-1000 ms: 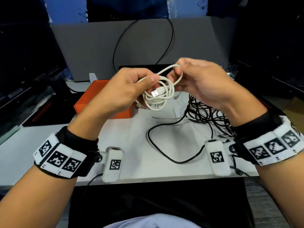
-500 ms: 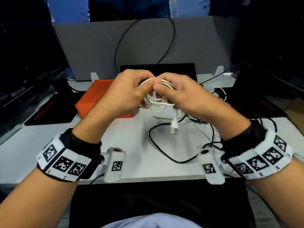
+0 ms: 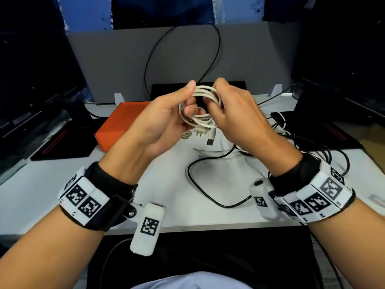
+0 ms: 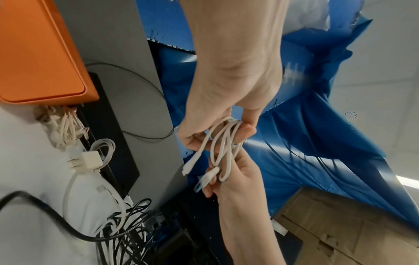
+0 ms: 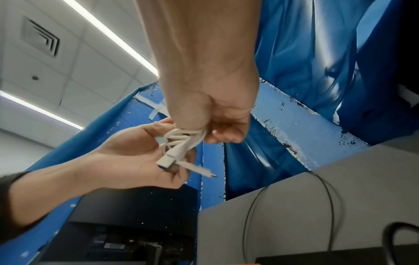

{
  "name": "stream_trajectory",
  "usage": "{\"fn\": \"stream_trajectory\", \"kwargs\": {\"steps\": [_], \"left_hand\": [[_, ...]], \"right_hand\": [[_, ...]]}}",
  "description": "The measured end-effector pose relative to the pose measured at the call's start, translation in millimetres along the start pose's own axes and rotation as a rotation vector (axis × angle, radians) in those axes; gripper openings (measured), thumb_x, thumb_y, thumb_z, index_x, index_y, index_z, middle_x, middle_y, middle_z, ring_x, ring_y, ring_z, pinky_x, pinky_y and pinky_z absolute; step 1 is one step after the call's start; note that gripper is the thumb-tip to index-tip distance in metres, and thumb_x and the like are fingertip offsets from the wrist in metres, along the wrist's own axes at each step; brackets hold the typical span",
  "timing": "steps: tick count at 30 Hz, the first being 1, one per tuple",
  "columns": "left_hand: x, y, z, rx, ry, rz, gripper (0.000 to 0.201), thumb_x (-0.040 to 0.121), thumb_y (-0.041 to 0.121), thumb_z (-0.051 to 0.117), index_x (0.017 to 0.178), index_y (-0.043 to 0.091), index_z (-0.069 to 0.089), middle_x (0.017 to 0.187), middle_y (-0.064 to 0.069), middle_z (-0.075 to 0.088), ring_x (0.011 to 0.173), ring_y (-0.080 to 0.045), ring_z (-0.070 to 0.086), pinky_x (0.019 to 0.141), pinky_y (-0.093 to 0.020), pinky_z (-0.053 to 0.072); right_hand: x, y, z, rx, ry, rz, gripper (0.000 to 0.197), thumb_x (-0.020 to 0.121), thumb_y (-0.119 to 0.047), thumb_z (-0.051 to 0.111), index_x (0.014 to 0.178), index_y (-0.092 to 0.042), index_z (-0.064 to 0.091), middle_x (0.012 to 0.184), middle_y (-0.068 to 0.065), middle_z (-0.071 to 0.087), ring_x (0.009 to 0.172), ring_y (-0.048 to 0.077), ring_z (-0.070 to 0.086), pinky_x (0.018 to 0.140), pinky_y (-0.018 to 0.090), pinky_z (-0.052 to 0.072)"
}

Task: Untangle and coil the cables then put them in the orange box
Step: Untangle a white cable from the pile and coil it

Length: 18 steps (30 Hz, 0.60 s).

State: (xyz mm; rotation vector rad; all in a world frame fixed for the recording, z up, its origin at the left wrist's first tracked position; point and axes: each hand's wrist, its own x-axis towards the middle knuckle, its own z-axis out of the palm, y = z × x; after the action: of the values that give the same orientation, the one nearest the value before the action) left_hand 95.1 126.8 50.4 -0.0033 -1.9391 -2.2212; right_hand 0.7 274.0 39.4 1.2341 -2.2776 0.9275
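Hands (image 3: 166, 119) — gripping white cable coil (image 3: 200, 107).

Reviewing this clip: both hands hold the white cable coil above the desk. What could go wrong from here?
1. The white cable has nothing tying it; only the left hand and right hand hold its loops, so it may spring open on release.
2. Its plug end dangles free and could snag the black cables below.
3. The orange box looks closed, so one hand may have to let go.
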Motion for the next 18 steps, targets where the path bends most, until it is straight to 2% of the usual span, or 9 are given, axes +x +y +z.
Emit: {"fn": "stream_trajectory", "kwargs": {"steps": [2, 4, 6, 8, 9, 11, 14, 18], "left_hand": [[0.5, -2.9, 0.4, -0.002, 0.006, -0.009, 0.037, 0.102, 0.041, 0.053, 0.071, 0.02, 0.049, 0.058, 0.003, 0.041, 0.078, -0.016, 0.056, 0.089, -0.039, 0.035], [0.8, -6.6, 0.6, 0.082, 0.028, -0.016, 0.036, 0.104, 0.039, 0.053, 0.075, 0.018, 0.053, 0.055, 0.003, 0.041, 0.078, -0.016, 0.059, 0.09, -0.041, 0.033], [1.7, -8.3, 2.7, 0.187, 0.054, -0.021, 0.036, 0.105, 0.037, 0.052, 0.075, 0.016, 0.054, 0.053, 0.003, 0.044, 0.076, -0.016, 0.059, 0.087, -0.04, 0.037], [1.7, -7.0, 1.8, 0.205, 0.058, -0.032, 0.037, 0.105, 0.035, 0.051, 0.074, 0.015, 0.053, 0.053, 0.004, 0.048, 0.072, -0.016, 0.059, 0.082, -0.034, 0.043], [1.4, -5.3, -0.2, 0.18, 0.049, -0.036, 0.037, 0.105, 0.036, 0.051, 0.074, 0.015, 0.051, 0.053, 0.004, 0.048, 0.071, -0.015, 0.06, 0.081, -0.031, 0.044], [0.5, -2.1, -6.5, 0.114, 0.02, -0.029, 0.037, 0.102, 0.038, 0.054, 0.074, 0.016, 0.051, 0.053, 0.003, 0.044, 0.073, -0.017, 0.063, 0.086, -0.034, 0.043], [-1.3, 0.1, -10.9, 0.039, -0.035, -0.016, 0.035, 0.098, 0.041, 0.055, 0.075, 0.016, 0.052, 0.054, 0.003, 0.046, 0.077, -0.018, 0.066, 0.088, -0.035, 0.044], [-0.4, -1.2, -10.9, -0.018, -0.044, -0.012, 0.035, 0.102, 0.041, 0.049, 0.075, 0.018, 0.05, 0.057, 0.006, 0.049, 0.077, -0.016, 0.06, 0.081, -0.033, 0.042]], "right_hand": [[1.9, 3.5, 2.3, -0.017, 0.032, 0.099, 0.013, 0.1, -0.024, 0.052, 0.093, -0.015, 0.045, 0.077, -0.003, 0.053, 0.072, 0.023, 0.052, 0.062, 0.037, 0.04], [3.9, 5.8, 5.9, 0.14, 0.069, 0.246, 0.013, 0.095, -0.022, 0.057, 0.086, -0.014, 0.052, 0.072, -0.003, 0.058, 0.064, 0.015, 0.051, 0.056, 0.028, 0.038], [5.6, 5.9, 8.3, 0.524, 0.034, 0.383, 0.013, 0.094, -0.015, 0.059, 0.082, -0.013, 0.056, 0.07, 0.002, 0.065, 0.06, 0.014, 0.058, 0.058, 0.026, 0.044], [5.2, 3.1, 9.6, 1.008, -0.08, 0.47, 0.008, 0.097, -0.004, 0.056, 0.09, -0.004, 0.06, 0.071, 0.011, 0.062, 0.062, 0.019, 0.063, 0.066, 0.034, 0.05], [4.4, 0.6, 9.0, 1.176, -0.144, 0.494, 0.008, 0.099, -0.001, 0.053, 0.096, -0.002, 0.061, 0.068, 0.01, 0.057, 0.061, 0.019, 0.061, 0.07, 0.036, 0.05], [2.7, -4.7, 6.1, 1.318, -0.241, 0.492, 0.015, 0.101, -0.001, 0.049, 0.098, 0.002, 0.063, 0.056, 0.002, 0.044, 0.061, 0.018, 0.052, 0.075, 0.034, 0.048], [-0.6, -8.5, -3.4, 1.395, -0.309, 0.413, 0.027, 0.101, -0.004, 0.048, 0.086, -0.003, 0.071, 0.05, -0.004, 0.035, 0.062, 0.017, 0.044, 0.07, 0.026, 0.052], [-2.7, -7.4, -12.8, 1.48, -0.338, 0.351, 0.02, 0.105, -0.017, 0.047, 0.089, -0.008, 0.055, 0.059, -0.003, 0.032, 0.069, 0.018, 0.048, 0.081, 0.033, 0.051]]}}
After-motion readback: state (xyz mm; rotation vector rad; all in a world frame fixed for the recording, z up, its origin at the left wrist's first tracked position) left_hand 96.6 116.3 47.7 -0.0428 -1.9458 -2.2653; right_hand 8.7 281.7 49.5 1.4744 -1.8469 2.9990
